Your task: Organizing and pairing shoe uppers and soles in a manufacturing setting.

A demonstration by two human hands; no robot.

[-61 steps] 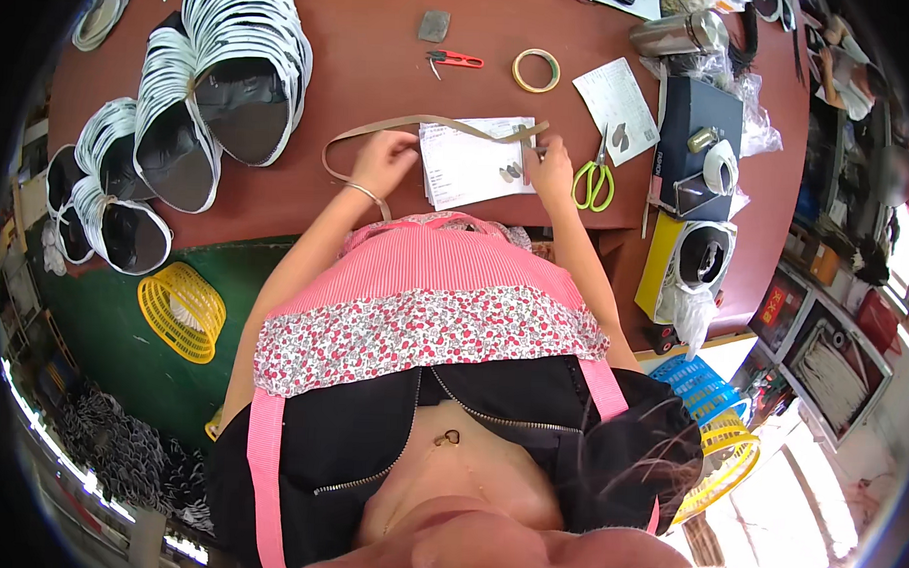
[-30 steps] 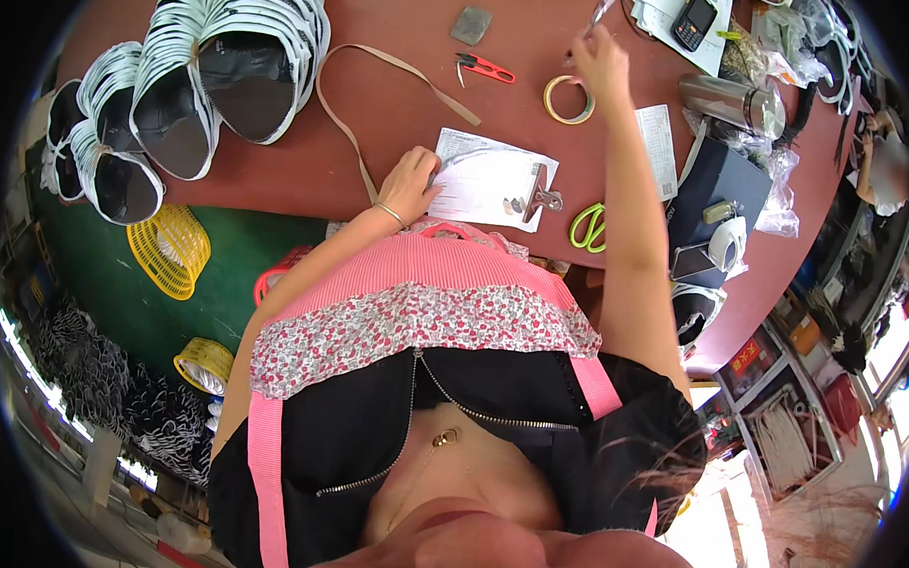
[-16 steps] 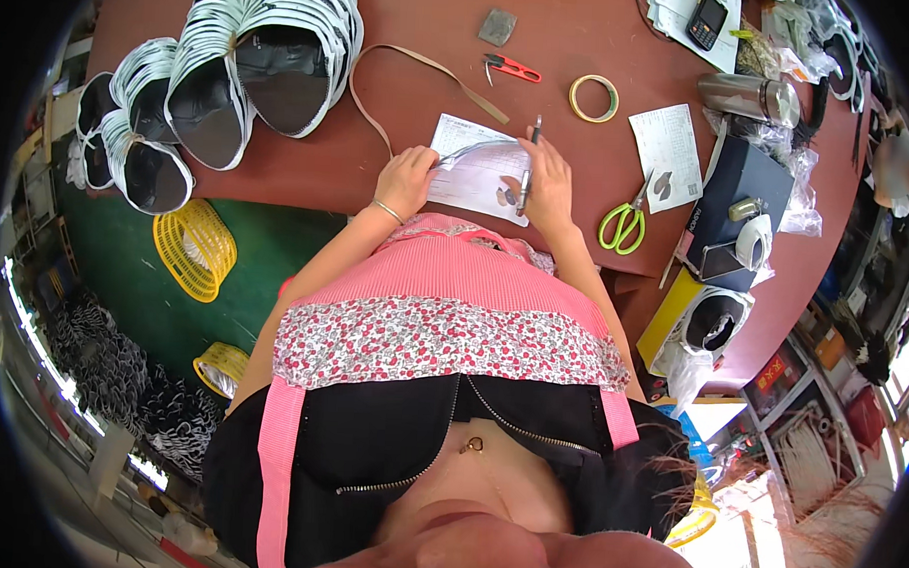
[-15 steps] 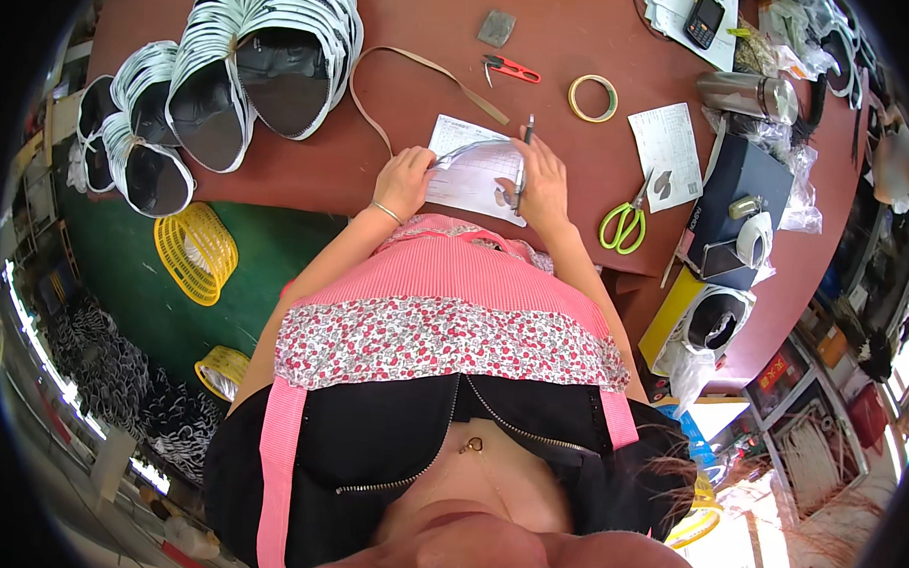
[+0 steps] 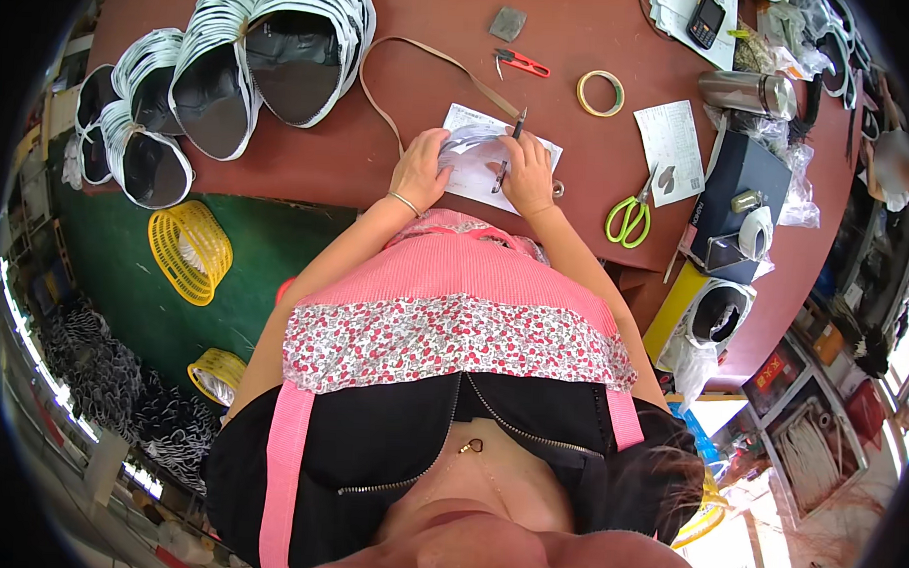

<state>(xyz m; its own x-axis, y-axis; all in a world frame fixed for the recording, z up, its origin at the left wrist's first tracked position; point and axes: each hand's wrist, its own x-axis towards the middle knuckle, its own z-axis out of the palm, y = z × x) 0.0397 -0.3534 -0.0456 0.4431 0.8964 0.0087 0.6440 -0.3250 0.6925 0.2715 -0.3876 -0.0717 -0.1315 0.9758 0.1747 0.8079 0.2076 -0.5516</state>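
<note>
Over a white printed sheet [image 5: 468, 187] at the table's near edge, my two hands are close together. My left hand [image 5: 422, 167] closes its fingers on one end of a small bundle of thin, pale curved strips [image 5: 472, 137]. At the other end of the strips is my right hand [image 5: 528, 176], its fingers closed around a dark pen [image 5: 520, 124] that points up and away. Whether those fingers also grip the strips I cannot tell. Green-handled scissors [image 5: 629, 220] lie to the right, partly on another printed sheet [image 5: 670, 141].
Stacked dark pieces with white edges [image 5: 216, 100] fill the table's left. A tan strap [image 5: 381, 91], red thread snips [image 5: 522, 63], a grey block [image 5: 507, 23] and a tape roll [image 5: 599, 93] lie beyond my hands. A steel flask [image 5: 749, 95] and dark box [image 5: 743, 199] stand right.
My hands have come closer together, the left one shifting right and the right one slightly left. The strips between them now look more bunched and fanned. The pen stays in my right hand.
</note>
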